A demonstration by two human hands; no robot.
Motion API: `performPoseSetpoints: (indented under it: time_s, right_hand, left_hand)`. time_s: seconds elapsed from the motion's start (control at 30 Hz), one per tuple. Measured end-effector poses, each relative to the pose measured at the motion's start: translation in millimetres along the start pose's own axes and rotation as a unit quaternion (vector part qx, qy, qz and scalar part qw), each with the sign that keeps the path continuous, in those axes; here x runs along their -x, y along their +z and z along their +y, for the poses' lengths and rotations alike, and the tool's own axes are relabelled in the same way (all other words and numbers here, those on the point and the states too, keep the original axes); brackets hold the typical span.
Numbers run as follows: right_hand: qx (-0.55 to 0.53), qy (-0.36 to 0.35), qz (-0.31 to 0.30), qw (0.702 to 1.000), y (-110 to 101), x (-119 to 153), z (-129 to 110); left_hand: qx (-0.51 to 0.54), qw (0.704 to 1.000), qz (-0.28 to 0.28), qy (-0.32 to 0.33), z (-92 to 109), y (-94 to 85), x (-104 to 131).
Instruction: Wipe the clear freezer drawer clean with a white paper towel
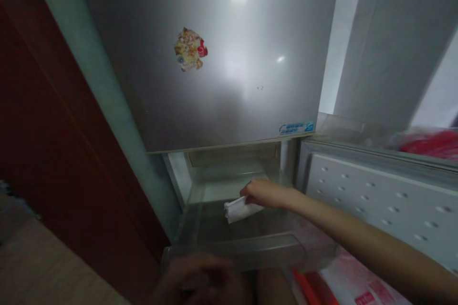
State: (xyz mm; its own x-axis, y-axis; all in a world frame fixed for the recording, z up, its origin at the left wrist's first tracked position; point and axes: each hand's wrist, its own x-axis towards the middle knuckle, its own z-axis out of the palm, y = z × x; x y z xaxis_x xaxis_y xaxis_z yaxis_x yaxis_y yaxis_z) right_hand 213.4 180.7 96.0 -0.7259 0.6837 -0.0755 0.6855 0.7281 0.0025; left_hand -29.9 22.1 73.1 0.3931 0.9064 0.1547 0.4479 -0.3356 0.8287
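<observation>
My right hand [263, 190] reaches over a clear plastic drawer [232, 248] pulled out from the lower compartment of a fridge. Its fingers are closed on a folded white cloth [241, 209], whose frayed end points left. Whether the cloth touches the drawer bottom I cannot tell. My left hand [198, 276] is low in the view, near the drawer's front edge, and motion smears its fingers.
The silver upper fridge door [229, 71] is closed and bears a colourful sticker [189, 50]. To the right, the lower door [375, 200] stands open. A dark red wooden door [64, 143] is on the left. Pink-and-white packaging [361, 276] lies at the lower right.
</observation>
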Motion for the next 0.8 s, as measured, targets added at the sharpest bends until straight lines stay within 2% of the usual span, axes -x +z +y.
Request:
performPoseSetpoints:
  time_s: [0.07,0.1,0.13,0.2,0.23,0.3,0.37,0.5,0.6,0.67,0.73,0.8]
  right_hand:
    - [-0.005,-0.006,0.005,1.0,-8,6,-7]
    - [-0.007,-0.008,0.009,1.0,-12,9,-12]
    - [-0.008,-0.009,0.014,1.0,-15,13,-16]
    - [-0.005,-0.006,0.033,0.999,-22,19,-25]
    - [-0.001,-0.001,0.047,0.999,-25,21,-29]
    - [0.011,0.012,0.077,0.997,-27,25,-34]
    - [0.021,0.026,0.103,0.994,-26,26,-37]
    - [0.026,0.055,0.15,0.987,-18,29,-35]
    - [0.016,0.095,0.202,0.975,-7,45,-28]
    - [-0.022,0.128,0.284,0.95,9,65,-22]
    - [-0.077,0.157,0.402,0.899,32,90,-16]
    - [-0.096,0.184,0.484,0.85,61,114,-12]
  left_hand:
    - [-0.031,0.999,0.022,0.029,11,-12.7,-27]
    - [-0.094,0.992,0.068,0.05,15,-16.2,-44]
    - [-0.144,0.985,0.079,0.058,17,-17.9,-62]
    - [-0.196,0.979,0.032,0.039,18,-16.3,-97]
    - [-0.202,0.979,-0.014,0.022,17,-13.7,-112]
    - [-0.196,0.971,-0.134,0.031,11,-6.4,-139]
    - [-0.21,0.96,-0.187,0.022,5,2.4,-157]
    - [-0.2,0.965,-0.17,0.011,-7,17.7,-177]
    - [-0.208,0.963,-0.173,0.011,-16,20.5,-183]
    - [-0.222,0.956,-0.191,0.003,-24,18.0,-186]
    - [-0.237,0.952,-0.196,0.0,-34,13.8,-191]
    - [-0.252,0.95,-0.183,0.01,-46,9.5,-199]
